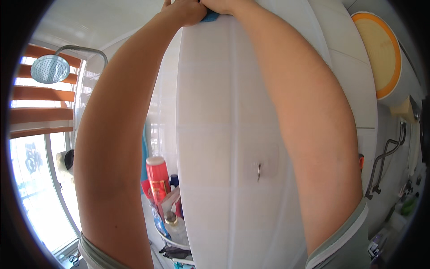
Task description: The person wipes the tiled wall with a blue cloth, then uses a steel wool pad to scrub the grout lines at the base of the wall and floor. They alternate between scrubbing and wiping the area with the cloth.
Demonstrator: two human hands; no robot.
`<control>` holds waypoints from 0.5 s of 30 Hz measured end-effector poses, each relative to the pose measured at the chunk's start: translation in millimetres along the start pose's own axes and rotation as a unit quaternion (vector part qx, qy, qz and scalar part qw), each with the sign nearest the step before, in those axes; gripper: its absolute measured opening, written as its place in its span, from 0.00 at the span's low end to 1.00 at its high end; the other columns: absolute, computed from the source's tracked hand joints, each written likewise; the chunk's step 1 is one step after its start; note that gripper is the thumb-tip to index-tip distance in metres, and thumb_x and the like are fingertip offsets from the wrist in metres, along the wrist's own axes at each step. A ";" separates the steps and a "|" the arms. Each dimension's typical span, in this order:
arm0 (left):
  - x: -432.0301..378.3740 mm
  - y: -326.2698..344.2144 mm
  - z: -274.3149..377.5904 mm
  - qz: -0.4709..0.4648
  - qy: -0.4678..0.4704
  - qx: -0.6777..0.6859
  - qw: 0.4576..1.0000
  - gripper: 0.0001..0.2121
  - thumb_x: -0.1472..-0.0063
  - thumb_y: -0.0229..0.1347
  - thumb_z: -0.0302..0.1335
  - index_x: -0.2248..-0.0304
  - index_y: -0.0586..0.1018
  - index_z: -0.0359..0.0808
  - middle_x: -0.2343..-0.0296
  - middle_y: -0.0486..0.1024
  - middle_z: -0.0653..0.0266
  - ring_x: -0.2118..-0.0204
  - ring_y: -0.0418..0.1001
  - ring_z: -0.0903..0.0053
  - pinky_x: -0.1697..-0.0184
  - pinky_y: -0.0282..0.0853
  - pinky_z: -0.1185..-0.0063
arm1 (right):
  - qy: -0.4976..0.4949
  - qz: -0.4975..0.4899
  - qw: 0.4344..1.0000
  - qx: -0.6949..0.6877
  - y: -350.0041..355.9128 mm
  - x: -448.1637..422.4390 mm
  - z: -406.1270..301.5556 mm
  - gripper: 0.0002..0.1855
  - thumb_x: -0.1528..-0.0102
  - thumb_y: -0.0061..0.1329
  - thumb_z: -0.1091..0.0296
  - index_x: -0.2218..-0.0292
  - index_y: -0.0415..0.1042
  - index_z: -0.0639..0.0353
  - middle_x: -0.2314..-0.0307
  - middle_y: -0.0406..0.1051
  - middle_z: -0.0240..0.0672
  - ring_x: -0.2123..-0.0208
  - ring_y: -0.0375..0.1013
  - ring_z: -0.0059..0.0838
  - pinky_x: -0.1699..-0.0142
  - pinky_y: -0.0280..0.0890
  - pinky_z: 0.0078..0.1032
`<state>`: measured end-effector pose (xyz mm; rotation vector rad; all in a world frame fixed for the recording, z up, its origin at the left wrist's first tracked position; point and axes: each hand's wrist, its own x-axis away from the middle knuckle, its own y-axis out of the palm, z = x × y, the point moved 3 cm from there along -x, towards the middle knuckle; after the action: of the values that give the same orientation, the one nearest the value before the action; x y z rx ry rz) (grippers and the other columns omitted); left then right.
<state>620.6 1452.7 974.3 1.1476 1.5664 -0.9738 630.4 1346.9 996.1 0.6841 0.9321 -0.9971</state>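
Both arms reach up to the picture's top edge, where the hands are partly cut off. My left hand point(186, 12) is at the upper end of a white tiled wall surface point(205, 101). Beside it, my right hand point(223, 6) comes in from the right, close to or touching the left. A blue cloth point(210, 16) shows between and just below the two hands, against the white surface. Most fingers are out of view or hidden, so the grip on the cloth does not show. Lower on the surface is a small metal hook point(259, 172) on a clear adhesive pad.
On the left are a shower head point(50, 69), orange-brown blinds point(42, 93) and a bright window. Below, a rack point(173, 242) holds a red canister point(157, 178) and a clear bottle point(175, 228). A white cylindrical water heater point(378, 55) and metal pipes point(386, 154) are on the right.
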 end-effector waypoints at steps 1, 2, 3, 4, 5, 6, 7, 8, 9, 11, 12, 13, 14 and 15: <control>1.6 6.7 -5.8 0.034 -0.023 -0.003 0.999 0.26 0.37 0.31 0.39 0.41 0.48 0.40 0.40 0.41 0.64 0.37 0.35 0.72 0.39 0.38 0.57 | -0.010 0.036 0.999 0.000 -9.6 1.5 -7.9 0.26 0.42 0.23 0.57 0.46 0.59 0.56 0.45 0.54 0.42 0.42 0.51 0.39 0.38 0.42 0.38; 4.6 17.2 -11.1 0.068 -0.046 -0.006 0.997 0.25 0.37 0.31 0.38 0.41 0.49 0.42 0.40 0.42 0.68 0.37 0.36 0.75 0.39 0.38 0.59 | 0.006 0.032 0.999 -0.021 -12.9 9.1 -12.5 0.26 0.42 0.23 0.57 0.47 0.59 0.55 0.45 0.54 0.42 0.42 0.51 0.39 0.38 0.42 0.38; 10.3 20.9 -9.1 0.094 -0.067 -0.001 0.993 0.24 0.36 0.30 0.37 0.41 0.50 0.44 0.40 0.43 0.72 0.37 0.37 0.79 0.38 0.38 0.60 | 0.024 0.017 0.999 -0.039 -17.8 26.2 -18.6 0.26 0.42 0.23 0.57 0.47 0.59 0.55 0.45 0.54 0.42 0.42 0.51 0.39 0.38 0.42 0.37; 7.8 18.2 -10.0 0.088 -0.038 -0.042 0.994 0.24 0.37 0.30 0.36 0.41 0.49 0.43 0.40 0.41 0.70 0.37 0.37 0.79 0.38 0.38 0.61 | 0.011 0.034 0.999 0.003 -7.5 15.4 -11.4 0.26 0.43 0.24 0.56 0.46 0.59 0.55 0.44 0.53 0.42 0.42 0.51 0.39 0.38 0.42 0.38; 9.3 20.3 -10.2 0.076 -0.031 -0.050 0.995 0.24 0.37 0.31 0.36 0.41 0.49 0.43 0.40 0.42 0.70 0.37 0.37 0.79 0.39 0.38 0.61 | 0.016 0.034 0.999 -0.009 -2.7 18.3 -12.6 0.26 0.43 0.25 0.56 0.46 0.59 0.55 0.44 0.53 0.42 0.42 0.51 0.39 0.38 0.42 0.38; 15.6 15.2 -8.1 0.070 -0.025 -0.060 0.995 0.24 0.37 0.31 0.36 0.42 0.49 0.43 0.40 0.42 0.70 0.37 0.38 0.79 0.39 0.39 0.60 | 0.019 0.038 0.999 -0.020 -6.4 20.9 -16.9 0.26 0.43 0.25 0.56 0.46 0.59 0.54 0.44 0.54 0.42 0.42 0.51 0.39 0.38 0.43 0.38; 19.5 11.5 -7.1 0.064 -0.019 -0.070 0.995 0.24 0.37 0.31 0.35 0.42 0.50 0.43 0.40 0.42 0.69 0.37 0.38 0.79 0.39 0.39 0.60 | 0.022 0.043 0.998 -0.031 -10.9 22.9 -19.6 0.26 0.43 0.26 0.57 0.46 0.58 0.54 0.44 0.54 0.42 0.42 0.51 0.40 0.38 0.43 0.38; 18.3 20.5 -12.1 0.072 -0.013 -0.101 0.992 0.24 0.37 0.32 0.35 0.42 0.50 0.43 0.40 0.43 0.69 0.37 0.39 0.79 0.39 0.39 0.61 | 0.030 0.014 0.999 -0.031 -12.4 27.6 -20.7 0.26 0.43 0.26 0.57 0.45 0.57 0.53 0.44 0.53 0.42 0.42 0.51 0.40 0.38 0.42 0.38; 21.6 19.4 -11.5 0.072 -0.019 -0.088 0.993 0.24 0.37 0.32 0.35 0.42 0.50 0.43 0.40 0.43 0.69 0.37 0.39 0.78 0.39 0.38 0.61 | 0.025 0.016 0.999 -0.037 -9.5 30.6 -20.7 0.27 0.43 0.26 0.57 0.45 0.57 0.53 0.44 0.53 0.42 0.41 0.51 0.39 0.38 0.42 0.36; 28.5 20.3 -7.1 0.072 -0.029 -0.061 0.995 0.24 0.37 0.32 0.35 0.42 0.50 0.42 0.40 0.43 0.68 0.37 0.39 0.78 0.38 0.38 0.62 | 0.011 0.039 0.998 -0.045 -6.1 30.2 -16.8 0.27 0.43 0.25 0.58 0.45 0.57 0.53 0.44 0.53 0.40 0.41 0.50 0.37 0.37 0.42 0.34; 27.6 18.6 -6.0 0.071 -0.033 -0.063 0.995 0.24 0.37 0.32 0.35 0.41 0.49 0.42 0.40 0.43 0.68 0.37 0.39 0.77 0.38 0.38 0.62 | 0.010 0.034 0.998 -0.043 -6.5 29.7 -15.1 0.27 0.43 0.24 0.58 0.45 0.58 0.53 0.44 0.53 0.40 0.41 0.50 0.36 0.37 0.42 0.34; 24.9 17.6 -5.3 0.076 -0.033 -0.067 0.994 0.25 0.37 0.32 0.35 0.41 0.48 0.42 0.40 0.43 0.67 0.37 0.39 0.77 0.38 0.38 0.62 | 0.009 0.029 0.999 -0.040 -6.8 28.2 -13.3 0.27 0.43 0.24 0.58 0.45 0.58 0.53 0.44 0.53 0.40 0.41 0.50 0.36 0.37 0.42 0.33; 20.2 17.2 -4.4 0.082 -0.033 -0.071 0.994 0.25 0.37 0.32 0.36 0.41 0.47 0.42 0.40 0.42 0.67 0.37 0.39 0.76 0.38 0.38 0.62 | 0.008 0.024 0.999 -0.037 -8.1 28.0 -7.9 0.27 0.43 0.24 0.58 0.45 0.58 0.53 0.44 0.53 0.39 0.41 0.50 0.35 0.37 0.42 0.33; 17.6 13.6 -0.2 0.087 -0.034 -0.074 0.993 0.25 0.37 0.32 0.36 0.41 0.46 0.43 0.40 0.42 0.66 0.37 0.40 0.76 0.38 0.38 0.63 | 0.011 0.022 0.999 -0.037 -11.6 29.1 0.4 0.27 0.43 0.23 0.58 0.45 0.58 0.54 0.44 0.53 0.39 0.41 0.50 0.35 0.37 0.41 0.33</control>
<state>631.5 1460.3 956.3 1.1149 1.4342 -0.7601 626.7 1330.6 969.7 0.6523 0.9640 -0.9136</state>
